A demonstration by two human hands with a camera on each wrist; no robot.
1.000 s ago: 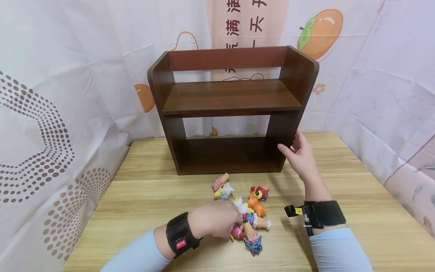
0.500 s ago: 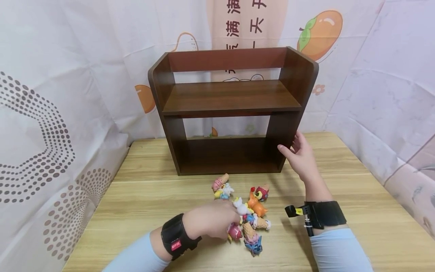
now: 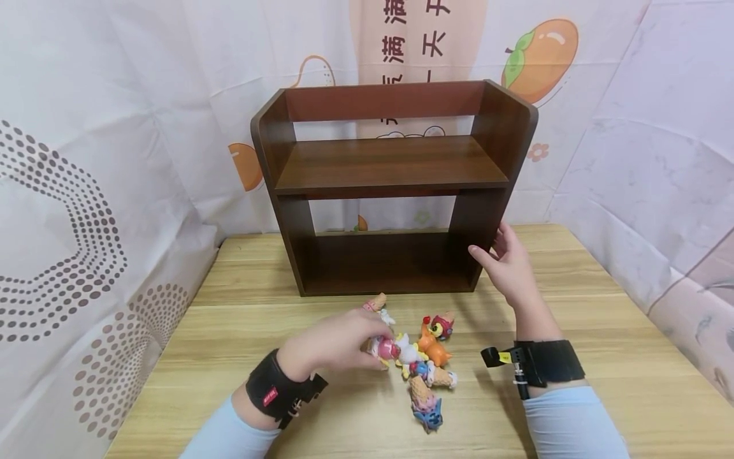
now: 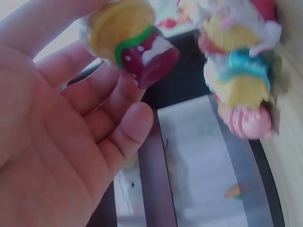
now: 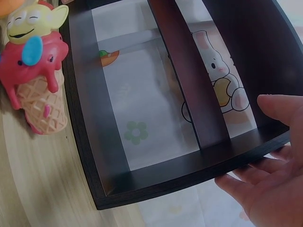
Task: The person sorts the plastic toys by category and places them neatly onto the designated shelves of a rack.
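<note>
My left hand (image 3: 338, 338) pinches a small ice-cream-cone figurine (image 3: 385, 348) just above the tabletop. In the left wrist view this figurine (image 4: 137, 42) shows a waffle-patterned tan part, a green band and a dark pink part. Thumb in front and fingers round the outside, my right hand (image 3: 510, 264) grips the right side panel of a dark brown two-tier shelf (image 3: 390, 159). Beside the left hand lie a white figurine (image 3: 408, 350), an orange figurine (image 3: 434, 347) and a red-topped cone figurine (image 3: 443, 325). The left hand partly covers a pink cone figurine (image 3: 375, 303).
Nearer the front lie a blue-and-white cone figurine (image 3: 438, 376) and a pink-and-blue cone figurine (image 3: 425, 401). The shelf stands upright at the back of the wooden table (image 3: 241, 319). Printed white cloth (image 3: 143, 127) hangs behind and along the sides.
My left hand has lifted the pink cone figurine out of the cluster and shifted it slightly left and toward the shelf. The right hand stays on the side panel.
</note>
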